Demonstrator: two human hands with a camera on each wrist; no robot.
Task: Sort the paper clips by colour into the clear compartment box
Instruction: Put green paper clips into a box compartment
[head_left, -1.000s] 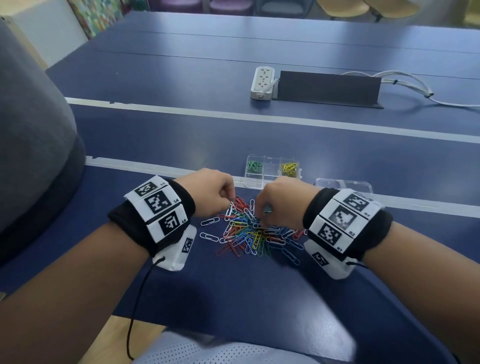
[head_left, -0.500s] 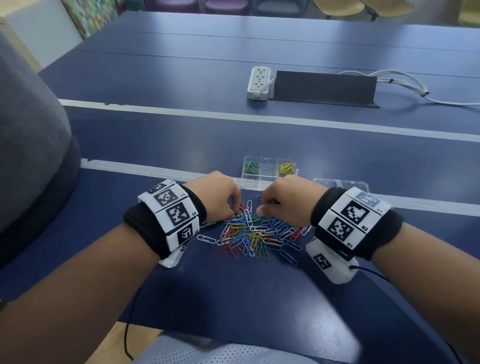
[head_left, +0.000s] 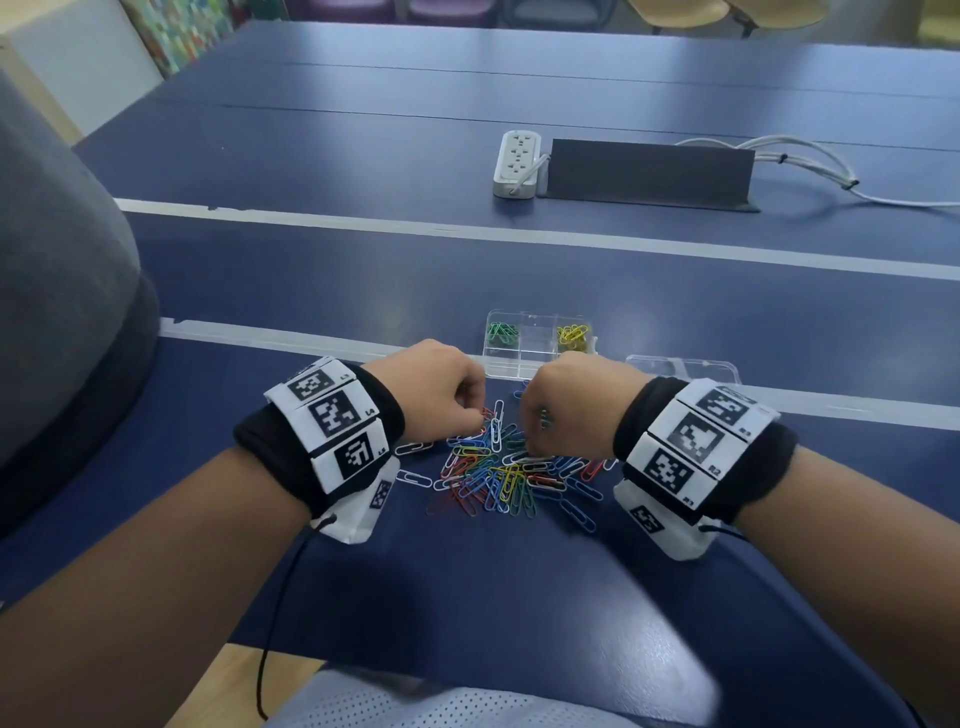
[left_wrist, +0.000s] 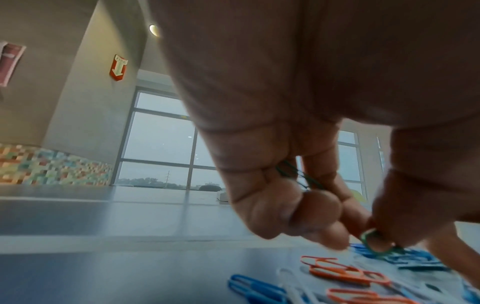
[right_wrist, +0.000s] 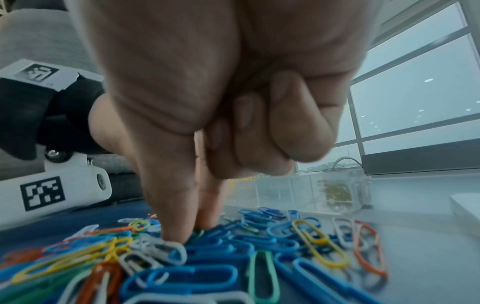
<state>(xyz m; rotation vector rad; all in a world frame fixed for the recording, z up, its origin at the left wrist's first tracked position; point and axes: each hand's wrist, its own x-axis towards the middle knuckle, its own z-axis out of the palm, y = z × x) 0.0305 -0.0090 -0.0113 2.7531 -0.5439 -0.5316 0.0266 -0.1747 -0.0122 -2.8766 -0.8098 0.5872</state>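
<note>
A pile of mixed-colour paper clips (head_left: 509, 467) lies on the blue table between my hands. Just behind it stands the clear compartment box (head_left: 537, 340), with green clips (head_left: 501, 332) in its left cell and yellow clips (head_left: 573, 335) in its right cell. My left hand (left_wrist: 374, 236) pinches a green clip (left_wrist: 367, 243) over the pile's left edge, and its curled fingers hold more green clips (left_wrist: 296, 172). My right hand (right_wrist: 192, 230) has thumb and forefinger down in the pile (right_wrist: 259, 246), closed around a green clip (right_wrist: 198, 232); its other fingers are curled.
The box's clear lid (head_left: 680, 366) lies to the right of the box. Farther back are a white power strip (head_left: 516, 163), a black panel (head_left: 649, 174) and white cables (head_left: 810, 166). A grey rounded object (head_left: 62, 322) fills the left side. The table's front edge is close to my body.
Both hands have drawn closer together over the far side of the pile. The right hand's thumb and forefinger have dropped into the clips.
</note>
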